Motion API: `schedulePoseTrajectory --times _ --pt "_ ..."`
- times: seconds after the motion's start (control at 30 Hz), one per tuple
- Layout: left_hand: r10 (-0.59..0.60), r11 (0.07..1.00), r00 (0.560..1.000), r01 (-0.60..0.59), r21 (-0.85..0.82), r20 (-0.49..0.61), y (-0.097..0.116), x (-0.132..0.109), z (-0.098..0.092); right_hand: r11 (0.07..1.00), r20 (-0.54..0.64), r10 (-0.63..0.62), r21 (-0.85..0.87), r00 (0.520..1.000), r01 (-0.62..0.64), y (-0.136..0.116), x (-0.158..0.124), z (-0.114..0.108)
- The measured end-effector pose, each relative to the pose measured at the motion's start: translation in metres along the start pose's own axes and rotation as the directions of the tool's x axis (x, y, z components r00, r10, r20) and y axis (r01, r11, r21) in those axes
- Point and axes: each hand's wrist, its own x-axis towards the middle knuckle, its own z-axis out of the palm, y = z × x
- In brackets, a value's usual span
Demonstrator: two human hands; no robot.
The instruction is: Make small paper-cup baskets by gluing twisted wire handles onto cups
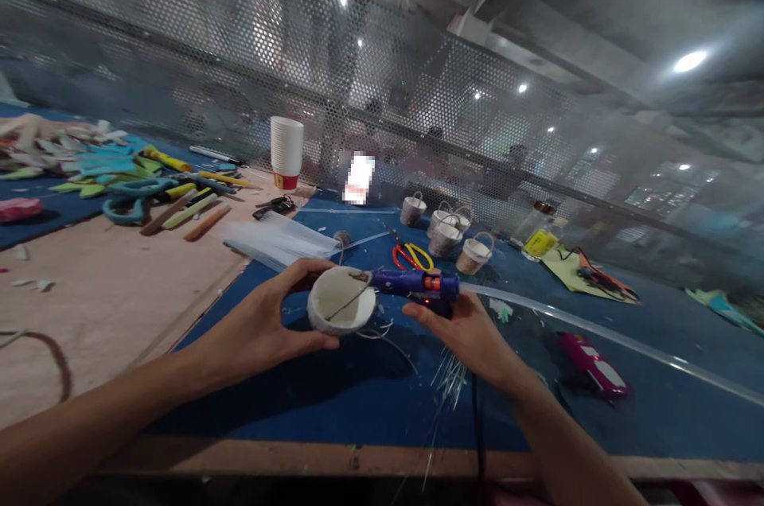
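In my left hand is a small white cup, its open mouth tilted toward me and a thin twine across it. My fingers and thumb wrap its left side. My right hand grips a blue hot glue gun, whose nozzle points left at the cup's rim. A long clear glue stick runs out of the gun's back to the right. Fine glue strings hang below my right hand. Behind the gun lie scissors with red and yellow handles.
Several small handled buckets stand at the back. Glue sticks lie left of the cup, near stacked paper cups. A purple device rests at right, and a bottle stands behind. Blue-handled scissors and paper scraps lie far left.
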Motion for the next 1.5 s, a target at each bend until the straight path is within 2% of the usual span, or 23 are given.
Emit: schedulePoseTrajectory --times 0.73,1.13,1.33,1.5 --pt "-0.010 1.000 1.000 0.010 0.001 0.005 0.000 -0.001 0.000 1.000 -0.005 0.003 0.012 1.000 -0.003 -0.002 -0.001 -0.001" --pt "0.011 1.000 1.000 -0.011 0.015 -0.002 -0.004 -0.001 0.002 0.998 -0.008 -0.041 0.040 0.999 0.041 0.001 0.001 0.002" --pt "0.043 0.999 0.999 -0.043 0.015 -0.024 -0.010 -0.002 0.002 0.997 -0.004 -0.065 0.028 0.998 0.066 0.001 0.001 0.000" --pt "0.073 0.997 0.991 -0.073 0.004 -0.111 -0.013 -0.002 0.003 0.993 0.030 -0.075 0.092 0.997 0.072 -0.002 -0.002 -0.004"
